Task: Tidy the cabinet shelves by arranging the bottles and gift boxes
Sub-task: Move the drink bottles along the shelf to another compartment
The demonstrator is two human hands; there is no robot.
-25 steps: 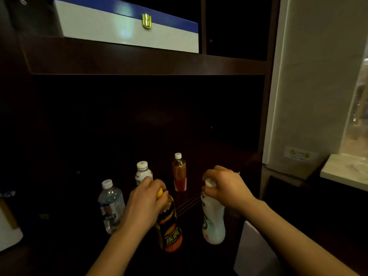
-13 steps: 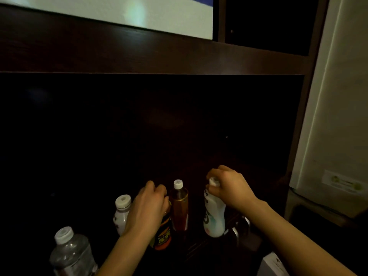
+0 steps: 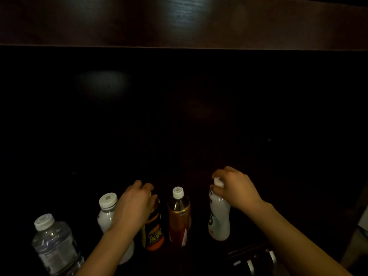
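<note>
Several bottles stand in a row inside a dark cabinet shelf. My left hand (image 3: 134, 207) grips the top of a dark bottle with an orange and yellow label (image 3: 154, 233). My right hand (image 3: 236, 188) grips the white cap and neck of a tall white bottle (image 3: 219, 220). Between them stands an amber tea bottle (image 3: 178, 218) with a white cap, untouched. A small white bottle (image 3: 106, 213) stands left of my left hand, partly hidden by my forearm. A clear water bottle (image 3: 53, 244) is at the far left front.
The dark wooden shelf board (image 3: 179, 22) above spans the top of the view. The back of the shelf compartment is deep in shadow. Metal rails or hinges (image 3: 253, 259) glint at the lower right front edge.
The view has moved closer and lower into the shelf. Both hands have carried their bottles deeper, setting them in line with the tea bottle. The gift box above is out of view.
</note>
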